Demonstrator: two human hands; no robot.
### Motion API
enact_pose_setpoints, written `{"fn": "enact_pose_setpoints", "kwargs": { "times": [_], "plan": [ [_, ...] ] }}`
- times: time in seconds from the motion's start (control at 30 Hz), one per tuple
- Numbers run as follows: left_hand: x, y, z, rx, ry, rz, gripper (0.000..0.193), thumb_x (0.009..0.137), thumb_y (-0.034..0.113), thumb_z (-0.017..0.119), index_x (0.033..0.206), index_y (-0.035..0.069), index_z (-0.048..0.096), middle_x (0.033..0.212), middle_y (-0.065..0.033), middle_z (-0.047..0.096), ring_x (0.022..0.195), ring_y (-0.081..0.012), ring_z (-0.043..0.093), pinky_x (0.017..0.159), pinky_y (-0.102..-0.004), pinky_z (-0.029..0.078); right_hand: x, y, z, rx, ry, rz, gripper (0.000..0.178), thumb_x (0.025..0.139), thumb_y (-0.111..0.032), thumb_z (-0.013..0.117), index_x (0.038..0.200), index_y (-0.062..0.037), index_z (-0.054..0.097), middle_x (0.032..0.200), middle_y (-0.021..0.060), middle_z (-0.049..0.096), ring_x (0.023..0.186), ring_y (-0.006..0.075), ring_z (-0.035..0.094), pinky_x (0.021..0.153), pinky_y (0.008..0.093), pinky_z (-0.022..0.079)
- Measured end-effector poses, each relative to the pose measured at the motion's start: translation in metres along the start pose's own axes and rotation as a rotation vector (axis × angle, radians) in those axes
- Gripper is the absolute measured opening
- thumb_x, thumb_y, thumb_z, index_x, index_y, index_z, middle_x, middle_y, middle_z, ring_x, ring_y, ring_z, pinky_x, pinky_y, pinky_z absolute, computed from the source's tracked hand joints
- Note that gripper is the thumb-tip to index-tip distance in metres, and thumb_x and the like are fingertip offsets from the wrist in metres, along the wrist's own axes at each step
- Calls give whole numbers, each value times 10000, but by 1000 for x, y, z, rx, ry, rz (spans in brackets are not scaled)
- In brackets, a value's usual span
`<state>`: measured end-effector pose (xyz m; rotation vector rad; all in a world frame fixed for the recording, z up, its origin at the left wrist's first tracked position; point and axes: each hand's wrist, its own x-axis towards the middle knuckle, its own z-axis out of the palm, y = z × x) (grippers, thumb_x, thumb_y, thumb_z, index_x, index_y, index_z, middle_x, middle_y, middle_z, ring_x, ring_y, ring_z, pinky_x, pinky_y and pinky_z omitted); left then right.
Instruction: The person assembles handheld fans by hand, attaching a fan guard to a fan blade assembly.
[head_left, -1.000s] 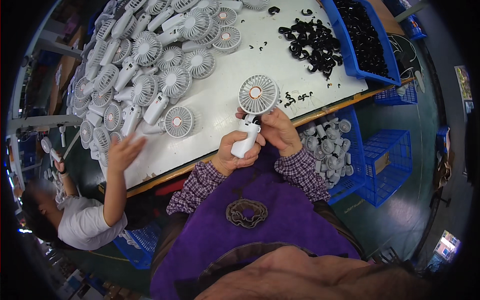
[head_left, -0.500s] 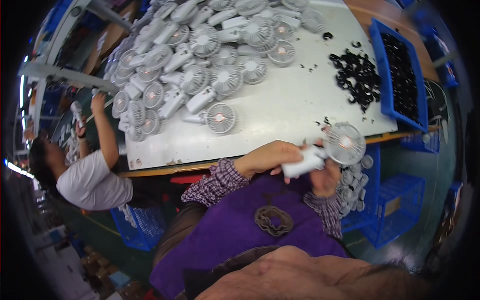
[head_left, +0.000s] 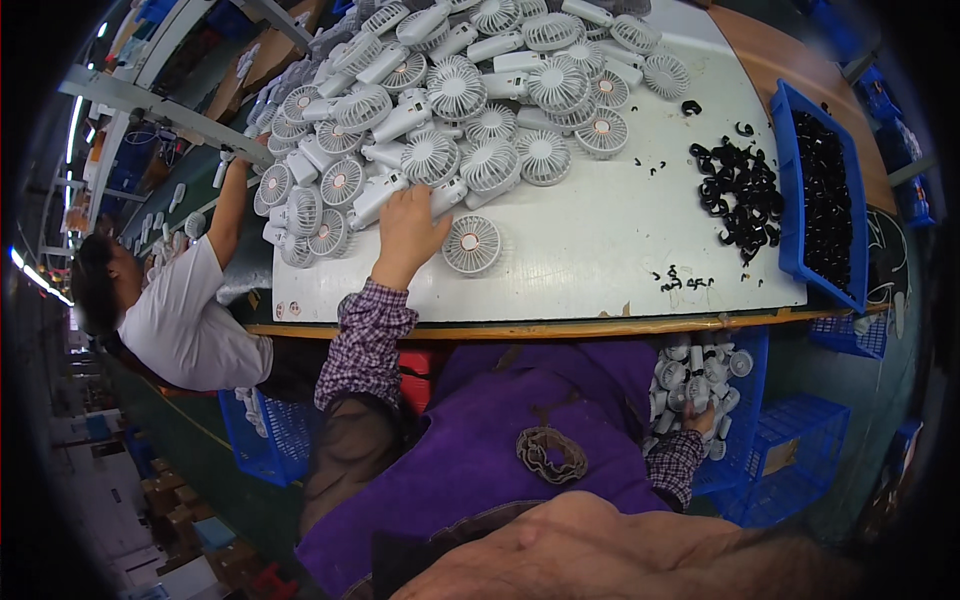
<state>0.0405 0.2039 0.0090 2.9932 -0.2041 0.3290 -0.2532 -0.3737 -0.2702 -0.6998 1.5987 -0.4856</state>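
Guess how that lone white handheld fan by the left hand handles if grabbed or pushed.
The fan lies flat on the table, just right of the left hand. Probably rigid and light: it looks like moulded plastic. The round head seems wider than the handle, so likely top-heavy. Lying flat, it should slide rather than roll.

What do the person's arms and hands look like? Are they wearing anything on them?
Both arms wear long checked sleeves in purple, dark and white, with buttoned cuffs at the wrists. The left sleeve has a dark see-through mesh cover over its upper part. The left hand and right hand are bare: no gloves, and no rings or watch that I can make out. A purple apron covers the front.
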Motion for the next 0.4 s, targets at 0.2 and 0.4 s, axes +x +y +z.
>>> {"fn": "enact_pose_setpoints", "kwargs": {
  "times": [0.2, 0.4],
  "plan": [
    [7, 12, -6, -274, -24, 14, 537, 675, 295, 718, 1077, -19, 550, 976, -167, 570, 931, -337, 551, 827, -418, 441, -86, -25, 57, -48, -486, -198, 439, 884, -257, 606, 1213, 14, 504, 1122, 135, 561, 922, 225, 595, 697, 263, 507],
    [6, 80, -19, -496, 11, 208, 510, 680, 186, 710, 1127, 53, 503, 1058, -165, 512, 998, -329, 558, 831, -371, 476, -271, -85, 107, -158, -853, -505, 222, 904, -197, 595, 1061, -43, 620, 843, 65, 632, 718, 125, 618, 634, 211, 495]
  ]
}}
